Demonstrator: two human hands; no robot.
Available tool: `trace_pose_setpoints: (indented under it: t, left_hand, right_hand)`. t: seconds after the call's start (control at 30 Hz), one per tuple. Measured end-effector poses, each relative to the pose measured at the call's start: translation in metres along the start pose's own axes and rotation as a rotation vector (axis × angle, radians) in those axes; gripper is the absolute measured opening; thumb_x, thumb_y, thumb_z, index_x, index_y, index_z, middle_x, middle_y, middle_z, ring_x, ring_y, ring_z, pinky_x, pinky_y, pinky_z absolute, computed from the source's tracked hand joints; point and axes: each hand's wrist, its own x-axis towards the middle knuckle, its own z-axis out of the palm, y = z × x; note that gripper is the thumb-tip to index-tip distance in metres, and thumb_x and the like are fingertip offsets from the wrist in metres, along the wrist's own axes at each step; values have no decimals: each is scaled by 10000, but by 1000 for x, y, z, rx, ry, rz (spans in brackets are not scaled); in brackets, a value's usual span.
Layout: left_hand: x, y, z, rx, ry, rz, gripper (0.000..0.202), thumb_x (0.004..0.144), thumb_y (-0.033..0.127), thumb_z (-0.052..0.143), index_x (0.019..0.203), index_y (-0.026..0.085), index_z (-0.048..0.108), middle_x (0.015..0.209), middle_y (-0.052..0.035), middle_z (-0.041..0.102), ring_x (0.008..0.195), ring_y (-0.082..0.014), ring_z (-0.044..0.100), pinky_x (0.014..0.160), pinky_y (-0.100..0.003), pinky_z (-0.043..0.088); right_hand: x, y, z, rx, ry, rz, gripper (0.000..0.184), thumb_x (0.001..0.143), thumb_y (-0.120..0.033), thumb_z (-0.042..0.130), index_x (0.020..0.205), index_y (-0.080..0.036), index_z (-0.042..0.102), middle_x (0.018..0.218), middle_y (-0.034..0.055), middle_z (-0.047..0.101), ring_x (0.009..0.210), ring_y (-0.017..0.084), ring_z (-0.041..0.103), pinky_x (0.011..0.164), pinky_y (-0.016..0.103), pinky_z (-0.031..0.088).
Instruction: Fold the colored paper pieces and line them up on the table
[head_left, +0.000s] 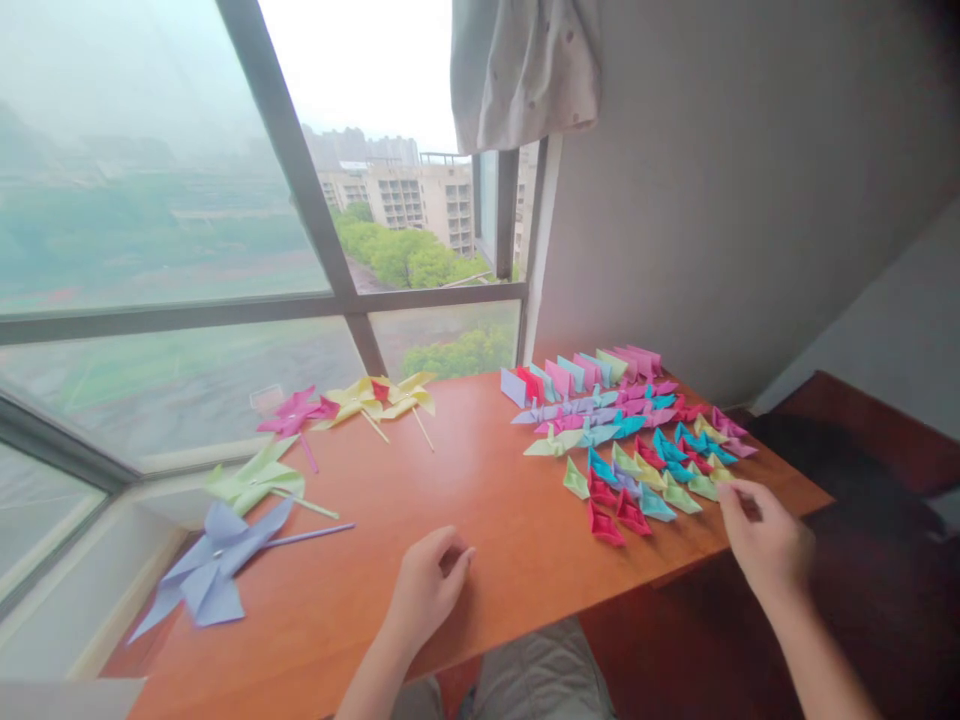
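Observation:
My right hand (769,545) is at the table's right edge, thumb and fingertips pinched together at a pale yellow folded paper boat (721,469). The fingertips hide part of that boat. Close by are several more paper boats, among them a red boat (604,524), a light blue boat (656,503) and a light green boat (680,494). Loosely curled, my left hand (429,590) rests on the wooden table (480,480) near its front edge, with nothing seen in it. Behind the boats lie rows of folded paper cranes (559,442).
At the back right stand folded paper pieces (559,378) in a row. Along the window on the left lie paper pinwheels on sticks: a purple pinwheel (214,560), a green pinwheel (255,478), a magenta pinwheel (296,412) and yellow pinwheels (352,402). A grey curtain (525,70) hangs above.

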Motion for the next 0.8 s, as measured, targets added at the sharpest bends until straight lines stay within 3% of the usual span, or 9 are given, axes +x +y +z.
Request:
trace_pose_setpoints:
  t: [0.1,0.23,0.37,0.47,0.67,0.8]
  left_hand:
    - [-1,2,1,-35,24,-25,207,816,242,537,618,190,509,576,18,529,559,-132,480,540,-220,333]
    - [1,3,-1,-153,32,-59,201,803,247,557,614,182,533,579,20,541,565,-127,484,544,-214,348]
    - [16,-7,-16,-221,13,-76,209,848,329,545,753,173,646,621,3,619,573,-137,539,553,-219,397]
    - [37,-28,-39,-80,88,-84,240,859,346,522,911,173,679,672,-9,679,596,-148,604,580,-227,442]
    - [89,-84,-108,161,295,-216,191,799,292,533,866,179,672,732,-35,709,699,-195,647,666,-273,458]
    - [114,-117,-145,332,408,-321,157,763,248,544,801,174,677,765,-60,718,757,-222,651,720,-292,456]
  right_hand:
    - [-28,-62,12,173,-113,-156,362,870,-532,528,796,-200,650,739,82,693,670,217,646,635,297,475]
    - [-79,-145,42,471,-405,-335,233,933,-359,489,788,-223,609,720,34,656,641,172,611,633,266,479]
    - [-121,-195,75,575,-605,-416,187,939,-272,463,844,-219,614,739,26,648,652,159,609,637,254,478]
    - [-135,-205,88,572,-667,-445,155,910,-219,459,864,-216,608,751,25,644,664,161,606,628,249,464]
    - [-136,-200,85,544,-742,-433,109,856,-174,482,783,-212,553,670,-5,571,581,138,541,559,235,411]
    - [-137,-199,85,570,-751,-438,128,881,-174,467,833,-211,579,714,8,593,621,145,559,588,237,427]
